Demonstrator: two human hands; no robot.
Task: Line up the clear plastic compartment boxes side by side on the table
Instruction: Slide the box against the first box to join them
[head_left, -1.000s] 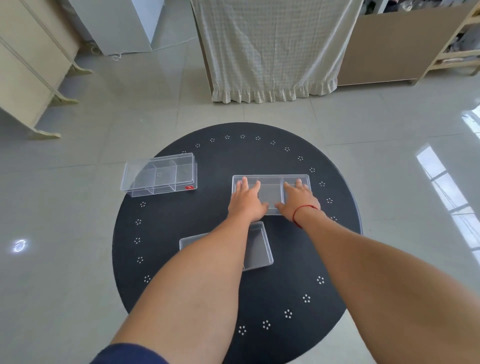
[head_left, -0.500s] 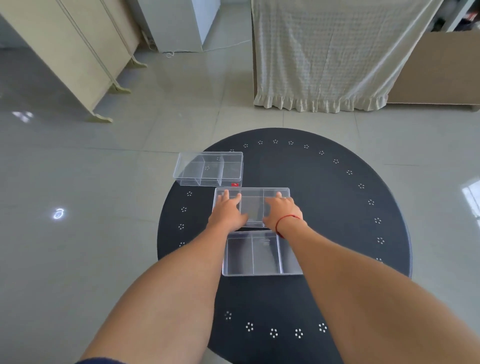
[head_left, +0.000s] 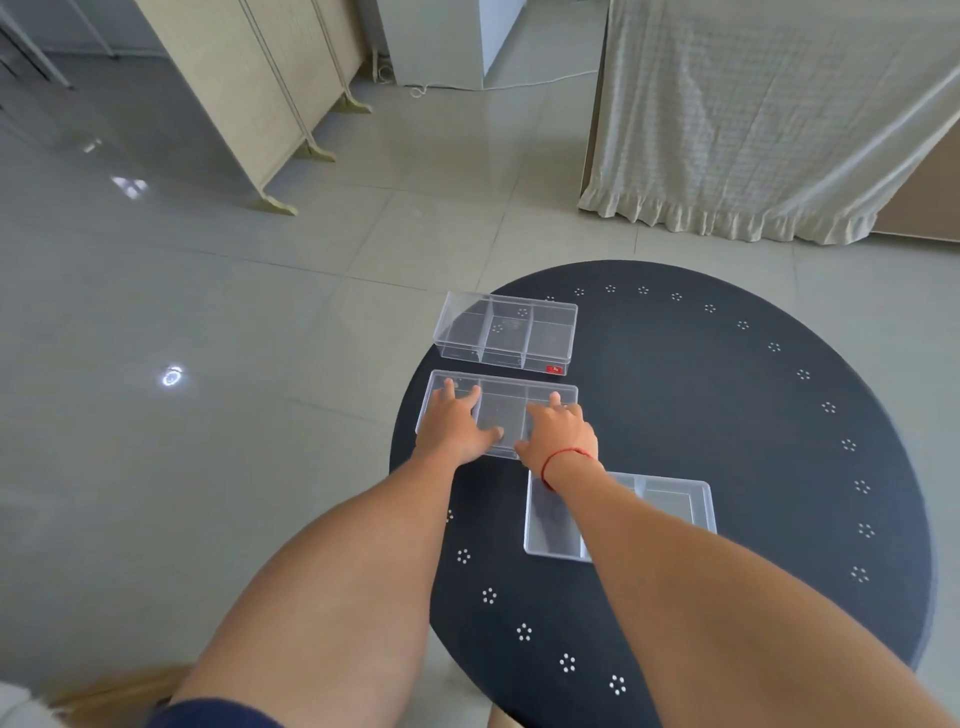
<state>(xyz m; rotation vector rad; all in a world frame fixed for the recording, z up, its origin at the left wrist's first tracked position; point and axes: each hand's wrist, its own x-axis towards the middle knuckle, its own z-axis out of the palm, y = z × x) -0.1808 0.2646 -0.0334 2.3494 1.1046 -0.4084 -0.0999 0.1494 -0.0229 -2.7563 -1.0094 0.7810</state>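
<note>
Grey tiled floor, cream folding screen at 11 o'clock, checked ruffled curtain at 1 o'clock. Center-right: round black table w/ white dot clusters round its rim (head_left: 727, 415).

Three boxes on it. Far clear plastic three-compartment box w/ red sticker (head_left: 506, 332) sits at the table's 11 o'clock edge. Just beside it, toward the person, is the middle clear plastic compartment box (head_left: 501, 413), long sides roughly parallel w/ a thin gap, left ends approx level. So that pair looks nearly lined up. Near clear plastic tray-like box (head_left: 670, 512) lies at approx 4 o'clock from the middle one, offset right, partly hidden under the right forearm. Judged: two of three in place, third left to bring into the row; maybe a last nudge on the middle one.

Left hand (head_left: 454, 428) lies flat on the middle box's left portion, fingers (head_left: 449, 395) spread and pressing down, thumb toward box center; not wrapped round anything. Right hand (head_left: 558, 434), red string at wrist, rests on the right portion, fingers loosely curled on top, tips pointing to 12 o'clock. Box is under both palms, not pinched or lifted.
</note>
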